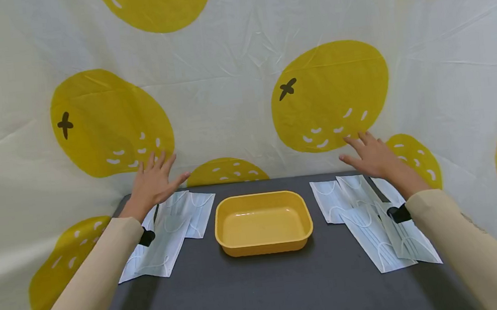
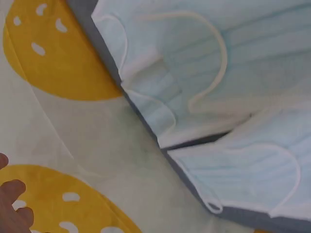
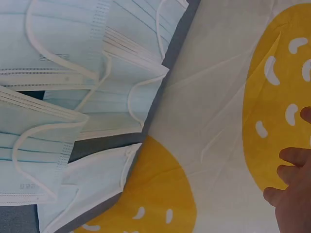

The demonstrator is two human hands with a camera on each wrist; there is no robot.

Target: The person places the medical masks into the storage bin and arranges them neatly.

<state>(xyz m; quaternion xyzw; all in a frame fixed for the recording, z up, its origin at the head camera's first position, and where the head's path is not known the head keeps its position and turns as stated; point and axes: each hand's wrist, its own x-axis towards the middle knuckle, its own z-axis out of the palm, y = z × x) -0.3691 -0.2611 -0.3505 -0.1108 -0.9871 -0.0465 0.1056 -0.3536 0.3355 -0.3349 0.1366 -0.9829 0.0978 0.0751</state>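
On the dark grey flat surface (image 1: 263, 295), the left group of pale-blue pleated face masks (image 1: 173, 238) lies apart from the left grip (image 1: 151, 185), and the right group of similar face masks (image 1: 366, 233) lies apart from the right grip (image 1: 373, 158), with the yellow rectangular tray (image 1: 263, 219) between the groups. The forearms partly hide both groups, and the wrist views cut off the hands at their borders. Both arms stretch forward, fingers spread and holding nothing.

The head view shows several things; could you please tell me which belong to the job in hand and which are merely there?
Probably part of the job:
masks nearest the left hand
masks nearest the right hand
tray between them

Probably just there:
table
printed cloth behind
black wrist gear
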